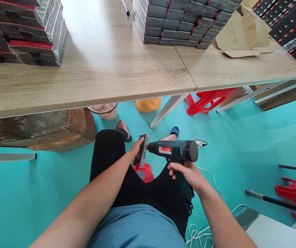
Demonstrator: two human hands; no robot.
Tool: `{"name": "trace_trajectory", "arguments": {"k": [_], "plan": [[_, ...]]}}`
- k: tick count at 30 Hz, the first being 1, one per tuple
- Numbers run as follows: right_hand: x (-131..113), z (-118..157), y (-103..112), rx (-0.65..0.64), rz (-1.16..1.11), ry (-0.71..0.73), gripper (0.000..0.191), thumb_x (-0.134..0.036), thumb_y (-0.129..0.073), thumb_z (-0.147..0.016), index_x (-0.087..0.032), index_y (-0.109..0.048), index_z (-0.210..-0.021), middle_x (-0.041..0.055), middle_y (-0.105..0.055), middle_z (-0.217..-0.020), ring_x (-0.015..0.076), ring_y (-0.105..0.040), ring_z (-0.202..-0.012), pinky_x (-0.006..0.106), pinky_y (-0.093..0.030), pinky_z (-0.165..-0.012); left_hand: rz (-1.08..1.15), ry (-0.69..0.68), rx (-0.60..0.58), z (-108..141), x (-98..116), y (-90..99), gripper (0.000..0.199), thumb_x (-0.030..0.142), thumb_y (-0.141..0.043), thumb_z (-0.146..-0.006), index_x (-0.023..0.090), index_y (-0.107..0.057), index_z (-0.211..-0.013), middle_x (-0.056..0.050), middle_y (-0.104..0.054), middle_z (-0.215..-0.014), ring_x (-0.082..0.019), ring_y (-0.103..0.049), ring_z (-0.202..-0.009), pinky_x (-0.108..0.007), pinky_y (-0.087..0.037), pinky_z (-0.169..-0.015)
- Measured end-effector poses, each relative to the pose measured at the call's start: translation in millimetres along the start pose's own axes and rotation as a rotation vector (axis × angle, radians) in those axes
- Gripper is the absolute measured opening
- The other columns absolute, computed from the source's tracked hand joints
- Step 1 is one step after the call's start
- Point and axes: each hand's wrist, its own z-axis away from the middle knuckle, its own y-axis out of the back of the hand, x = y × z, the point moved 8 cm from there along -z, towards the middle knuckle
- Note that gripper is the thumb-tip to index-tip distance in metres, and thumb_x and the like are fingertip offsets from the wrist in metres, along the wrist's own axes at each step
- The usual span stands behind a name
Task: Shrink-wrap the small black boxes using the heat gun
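Observation:
My right hand [180, 170] is wrapped round the handle of a dark green heat gun [175, 150], whose nozzle points left. In front of that nozzle, my left hand [136, 148] grips a narrow dark box [142, 151] with a shiny, clear-looking surface. Nozzle tip and box side are very close; whether they touch I cannot tell. Both are over the gap between my knees, with a red stool [148, 173] underneath. Part of the box is hidden behind my left fingers.
A wooden table [98, 82] spans the front, bearing stacked dark boxes [173, 24], wrapped boxes [34, 44] and flattened cardboard [241, 34]. Below are a waste bin [108, 112], a large carton [78, 127] and a yellow bag [148, 105]. A white cable [212, 177] runs across the floor.

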Motion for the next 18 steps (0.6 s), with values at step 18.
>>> {"name": "trace_trajectory", "arguments": {"k": [18], "plan": [[-23.1,-0.9,-16.3,-0.141,0.29,-0.073,0.015,-0.031,-0.072,-0.078,-0.017,-0.069,-0.081,0.0013,-0.065,-0.061,0.016,-0.06,-0.056,0.029,-0.05,-0.054,0.157,-0.032,-0.084,0.0,5.0,-8.7,0.058,0.069,-0.055,-0.09,0.016,-0.07,-0.107,-0.005,-0.068,-0.066,-0.025,-0.066,-0.065,-0.034,-0.048,-0.062]]}}
